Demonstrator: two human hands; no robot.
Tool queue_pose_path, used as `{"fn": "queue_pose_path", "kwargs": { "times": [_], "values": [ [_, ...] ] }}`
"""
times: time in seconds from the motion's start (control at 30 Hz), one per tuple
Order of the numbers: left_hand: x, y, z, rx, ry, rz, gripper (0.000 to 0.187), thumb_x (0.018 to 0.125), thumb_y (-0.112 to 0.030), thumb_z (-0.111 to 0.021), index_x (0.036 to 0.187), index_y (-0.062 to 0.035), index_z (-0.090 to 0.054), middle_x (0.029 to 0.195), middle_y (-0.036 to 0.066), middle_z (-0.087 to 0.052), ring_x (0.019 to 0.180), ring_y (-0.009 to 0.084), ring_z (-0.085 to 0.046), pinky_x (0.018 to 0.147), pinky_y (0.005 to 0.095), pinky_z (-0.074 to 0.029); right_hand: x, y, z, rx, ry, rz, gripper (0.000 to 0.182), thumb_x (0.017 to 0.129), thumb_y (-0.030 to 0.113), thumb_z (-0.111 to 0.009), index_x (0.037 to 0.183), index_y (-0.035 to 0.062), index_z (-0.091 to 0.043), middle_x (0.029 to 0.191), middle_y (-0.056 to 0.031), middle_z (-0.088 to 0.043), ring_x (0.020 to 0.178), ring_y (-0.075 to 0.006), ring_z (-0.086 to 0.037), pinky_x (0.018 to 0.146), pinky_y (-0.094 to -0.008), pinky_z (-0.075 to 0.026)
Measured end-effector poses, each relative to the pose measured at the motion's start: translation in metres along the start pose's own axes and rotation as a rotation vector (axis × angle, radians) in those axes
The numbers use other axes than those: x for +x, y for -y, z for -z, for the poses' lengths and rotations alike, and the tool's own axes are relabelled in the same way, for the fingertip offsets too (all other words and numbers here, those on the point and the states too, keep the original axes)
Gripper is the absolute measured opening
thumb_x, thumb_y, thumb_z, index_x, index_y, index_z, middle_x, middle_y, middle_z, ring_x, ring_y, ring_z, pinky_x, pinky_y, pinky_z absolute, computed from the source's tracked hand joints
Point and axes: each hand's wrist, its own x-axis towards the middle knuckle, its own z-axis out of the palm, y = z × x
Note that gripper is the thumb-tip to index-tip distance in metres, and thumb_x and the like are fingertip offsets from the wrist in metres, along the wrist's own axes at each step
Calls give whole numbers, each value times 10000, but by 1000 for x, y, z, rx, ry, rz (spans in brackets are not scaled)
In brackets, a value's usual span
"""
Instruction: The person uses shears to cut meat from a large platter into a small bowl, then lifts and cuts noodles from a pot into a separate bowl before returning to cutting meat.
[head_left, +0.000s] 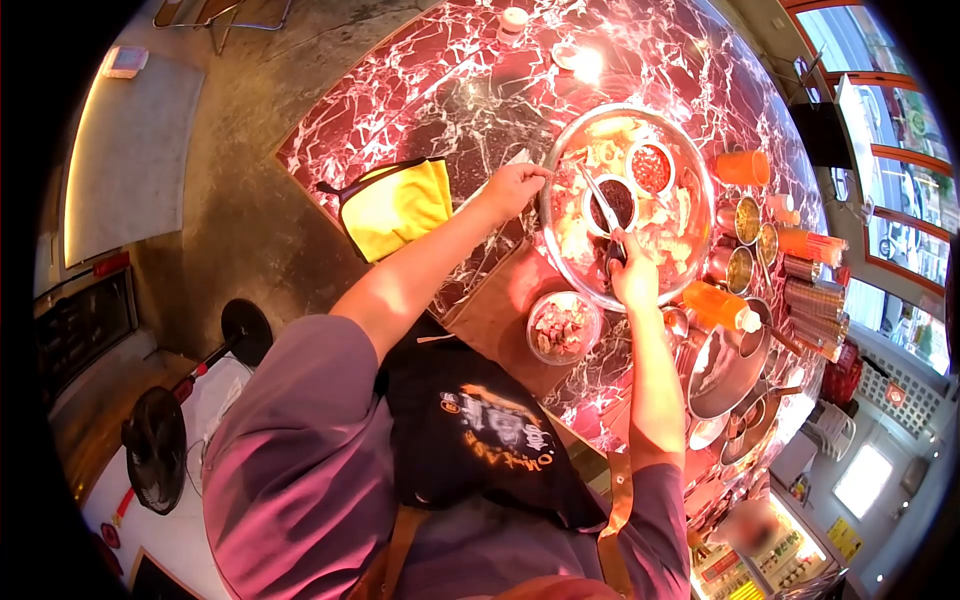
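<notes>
Fingers of the left hand [513, 187] curl over the near rim of the tray [556, 243], gripping it. Those of the right hand [634, 278] close around the dark handles of scissors [603, 210], whose blades reach ahead over a sauce bowl [611, 205] inside the tray. A meat bowl [562, 327] sits just behind the right hand.

Red marble counter [420, 90] w/ white veins. On it: big metal tray [560, 255] at centre, yellow cloth [400, 205] to its left, small bowl of meat [562, 327] near, orange bottles [742, 167] & metal cups [745, 220] right, pans [725, 370] near-right.
</notes>
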Motion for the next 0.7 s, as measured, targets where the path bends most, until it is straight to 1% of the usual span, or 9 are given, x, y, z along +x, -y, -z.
{"fn": "queue_pose_path", "kwargs": {
  "times": [0.1, 0.2, 0.27, 0.37, 0.43, 0.53, 0.6, 0.67, 0.7],
  "values": [
    [1, -5, 0, -44, -1, 11, 255, 977, -152, -605, 1158, -3, -704, 827, -34, -638, 737, 53, -534, 690, 222, -453, -5, 19, 12, -101, 13, -136, 586, 751, 178, -740, 1306, 169, -553, 1140, -189, -669, 1033, -389, -660, 893, -468, -528],
    [-2, -8, -3, 17, -4, -55, 257, 978, -153, -604, 1160, -1, -704, 823, -38, -634, 732, 51, -536, 684, 222, -454, 1, 27, 8, -76, -7, -88, 624, 725, 254, -757, 1304, 184, -535, 1108, -185, -667, 1021, -372, -659, 878, -467, -526],
    [-4, -7, -6, 23, 55, 3, 261, 977, -157, -604, 1164, -4, -705, 837, -34, -646, 745, 58, -552, 695, 227, -461, 8, 36, 0, 9, -24, -113, 618, 728, 233, -762, 1303, 191, -541, 1071, -173, -655, 993, -354, -654, 870, -461, -521],
    [-4, -5, -8, 35, 91, -46, 259, 979, -155, -600, 1167, -12, -707, 834, -29, -649, 742, 65, -560, 692, 232, -466, 13, 20, -20, 50, -45, -117, 545, 766, 153, -730, 1283, 175, -558, 1067, -187, -678, 994, -368, -667, 868, -467, -525],
    [-8, -21, -4, 63, 63, -41, 260, 978, -153, -601, 1167, -9, -706, 832, -24, -650, 744, 68, -563, 695, 237, -468, 11, -13, -36, 309, -56, -75, 507, 799, 72, -688, 1283, 168, -573, 1060, -206, -698, 992, -385, -680, 870, -473, -528],
    [-8, -31, -2, 24, 47, -72, 256, 987, -142, -595, 1178, -2, -693, 780, -24, -620, 678, 55, -528, 624, 225, -442, -17, 0, -9, 86, -88, -64, 516, 810, 40, -667, 1300, 174, -579, 1058, -220, -705, 994, -396, -685, 867, -476, -530],
    [-9, -38, 3, -177, 87, 58, 259, 948, -145, -613, 1145, -8, -711, 737, -25, -602, 628, 55, -511, 570, 222, -405, -35, 0, 1, 76, -63, -131, 546, 807, 46, -675, 1327, 177, -570, 1072, -219, -699, 998, -394, -683, 860, -474, -532],
    [-14, -50, 6, -239, 136, 74, 259, 971, -120, -587, 1183, -6, -684, 698, -45, -543, 582, 36, -457, 519, 201, -350, -58, 4, 11, 88, -173, -74, 553, 794, 62, -688, 1324, 163, -568, 1030, -207, -696, 939, -376, -691, 839, -449, -537],
    [-23, -63, 11, -253, 165, 116, 247, 989, -118, -577, 1195, -19, -670, 702, -47, -534, 569, 30, -442, 497, 189, -335, -70, 13, 21, 143, -104, -183, 587, 767, 87, -712, 1330, 155, -559, 1019, -182, -680, 900, -339, -680, 830, -416, -535]
  ]
}}
